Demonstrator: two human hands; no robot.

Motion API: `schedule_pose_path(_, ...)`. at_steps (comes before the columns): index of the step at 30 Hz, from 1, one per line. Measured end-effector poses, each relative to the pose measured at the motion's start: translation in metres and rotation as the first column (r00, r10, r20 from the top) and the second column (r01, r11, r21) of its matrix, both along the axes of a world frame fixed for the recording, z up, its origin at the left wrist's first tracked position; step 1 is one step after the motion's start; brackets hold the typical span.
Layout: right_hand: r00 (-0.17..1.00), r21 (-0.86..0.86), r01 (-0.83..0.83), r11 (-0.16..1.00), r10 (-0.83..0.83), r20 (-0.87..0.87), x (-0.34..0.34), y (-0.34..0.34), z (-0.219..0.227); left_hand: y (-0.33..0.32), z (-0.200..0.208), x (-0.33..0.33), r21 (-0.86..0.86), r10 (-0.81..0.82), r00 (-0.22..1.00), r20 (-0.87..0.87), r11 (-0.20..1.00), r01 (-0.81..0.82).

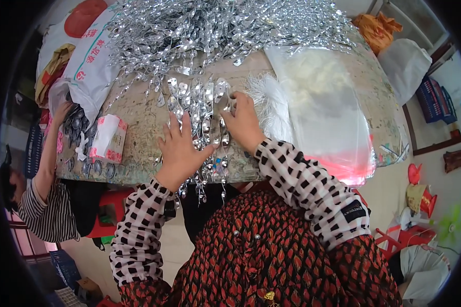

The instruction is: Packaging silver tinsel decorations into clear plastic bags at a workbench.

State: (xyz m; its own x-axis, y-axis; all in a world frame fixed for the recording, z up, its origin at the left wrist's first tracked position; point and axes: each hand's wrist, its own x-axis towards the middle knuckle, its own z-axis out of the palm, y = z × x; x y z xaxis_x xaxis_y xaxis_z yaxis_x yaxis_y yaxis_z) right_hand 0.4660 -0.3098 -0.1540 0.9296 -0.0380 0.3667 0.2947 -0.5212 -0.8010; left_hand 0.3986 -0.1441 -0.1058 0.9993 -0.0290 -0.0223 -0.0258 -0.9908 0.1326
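Observation:
A row of shiny silver twisted spiral strips (206, 107) lies on the worn table in front of me, the lower ends hanging over its near edge. My left hand (182, 153) rests with spread fingers on the left strips, its thumb stretched across toward the middle ones. At the right side of the row, the thumb and curled forefinger of my right hand (246, 122) close on the edge of a silver spiral strip (221, 88). The exact grip is partly hidden. A bundle of white strings (272, 100) lies just right of that hand.
A large heap of silver spirals (225, 30) covers the table's far side. Clear plastic bags (328, 107) are stacked at right. Left are a tissue box (109, 138), a white sack (93, 61) and a co-worker's arm (48, 148) reaching into dark pieces. A red stool (107, 212) stands below.

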Motion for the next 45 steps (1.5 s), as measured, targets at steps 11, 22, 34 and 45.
schedule_pose_path(11, 0.919, 0.481, -0.212, 0.851, 0.341, -0.199, -0.043, -0.007, 0.024, -0.003, -0.002, -0.001, 0.027, 0.034, 0.999, 0.008, 0.999, -0.034)
schedule_pose_path(22, 0.998, 0.685, 0.067, 0.725, -0.057, -0.037, -0.087, -0.15, 0.12, 0.001, 0.006, -0.007, -0.015, 0.017, 0.992, 0.122, 1.0, -0.015)
schedule_pose_path(34, 0.938, 0.459, -0.316, 0.83, 0.345, 0.022, -0.104, -0.092, 0.099, -0.146, 0.1, 0.005, -0.997, -0.299, 0.951, -0.081, 0.035, -0.074)
schedule_pose_path(45, 0.898, -0.652, -0.345, 0.675, 0.44, -0.02, -0.126, -0.186, 0.058, -0.078, 0.007, -0.024, -0.221, -0.263, 0.965, -0.013, 0.942, 0.254)
